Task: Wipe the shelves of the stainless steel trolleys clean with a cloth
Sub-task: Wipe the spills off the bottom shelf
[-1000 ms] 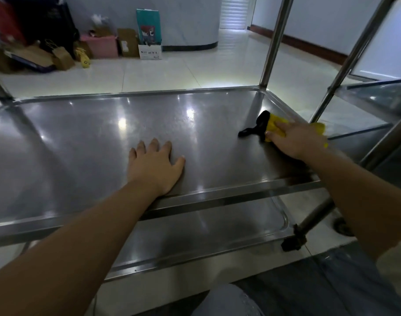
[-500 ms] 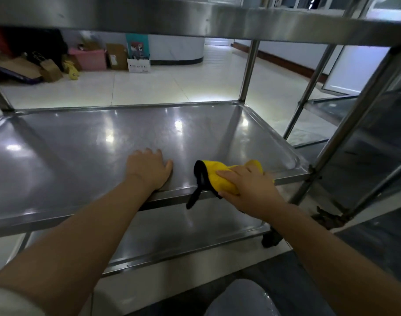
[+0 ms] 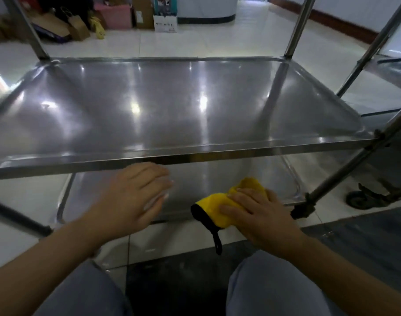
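The stainless steel trolley's middle shelf [image 3: 172, 106] fills the view, shiny and bare. Below its front rim lies the bottom shelf [image 3: 217, 179]. My right hand [image 3: 258, 213] presses a bunched yellow cloth [image 3: 213, 206] with black trim onto the front right part of the bottom shelf, fingers lying flat over it. The cloth's black loop [image 3: 216, 238] hangs over the shelf's front edge. My left hand [image 3: 135, 192], blurred, is spread with straight fingers over the bottom shelf to the left of the cloth and holds nothing.
Upright steel posts [image 3: 297, 28] stand at the trolley's corners. A second trolley [image 3: 395, 71] and a caster wheel [image 3: 356, 199] are at the right. Boxes and paper bags [image 3: 117, 17] line the far wall on the tiled floor. My knees are at the bottom.
Both hands have dropped from the middle shelf to the bottom shelf. The right hand carried the cloth off the middle shelf's front edge, and my view tilted downward.
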A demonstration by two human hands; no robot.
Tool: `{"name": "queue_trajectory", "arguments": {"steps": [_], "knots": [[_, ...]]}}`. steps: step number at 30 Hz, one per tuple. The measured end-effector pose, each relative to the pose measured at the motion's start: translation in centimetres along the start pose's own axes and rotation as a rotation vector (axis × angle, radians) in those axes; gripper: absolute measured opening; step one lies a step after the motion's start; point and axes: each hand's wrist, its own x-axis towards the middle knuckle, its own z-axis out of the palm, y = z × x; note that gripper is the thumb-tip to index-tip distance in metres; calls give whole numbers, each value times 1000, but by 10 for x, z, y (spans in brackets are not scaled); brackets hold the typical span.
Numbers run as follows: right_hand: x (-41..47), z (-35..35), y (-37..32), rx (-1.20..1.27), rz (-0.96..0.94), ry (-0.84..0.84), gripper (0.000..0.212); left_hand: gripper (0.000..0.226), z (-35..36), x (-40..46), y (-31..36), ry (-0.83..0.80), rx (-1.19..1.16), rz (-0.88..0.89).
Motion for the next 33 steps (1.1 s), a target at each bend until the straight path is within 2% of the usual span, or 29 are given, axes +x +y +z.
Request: {"name": "queue_trajectory", "arguments": {"steps": [4,7,10,12,14,16,20,24,28,31,33], "knots": [[27,57,-13,111,98,-120,48,49,46,-44,-18,-264,39,-140],[50,104,-13,250,195,-169,45,50,85,-63,-45,-515,39,-414],[76,149,-5,318,321,-246,43,68,120,-81,-79,-775,94,-665],[87,175,-7,332,436,-262,47,84,136,-96,-100,-867,115,-799],[85,199,-16,242,466,-380,59,98,147,-116,-119,-895,155,-907],[71,215,-19,129,392,-475,61,105,155,-138,-137,-889,175,-999],[67,215,-8,121,418,-481,68,116,163,-171,-152,-945,59,-1139],[93,217,-45,147,522,-515,54,122,173,-179,-155,-930,32,-1139],[148,226,-117,192,341,-464,54,123,175,-181,-160,-951,13,-1145],[191,231,-174,200,189,-392,54,114,176,-184,-162,-973,30,-1166],[199,234,-181,203,149,-369,54,115,172,-187,-164,-1005,13,-1143]]}}
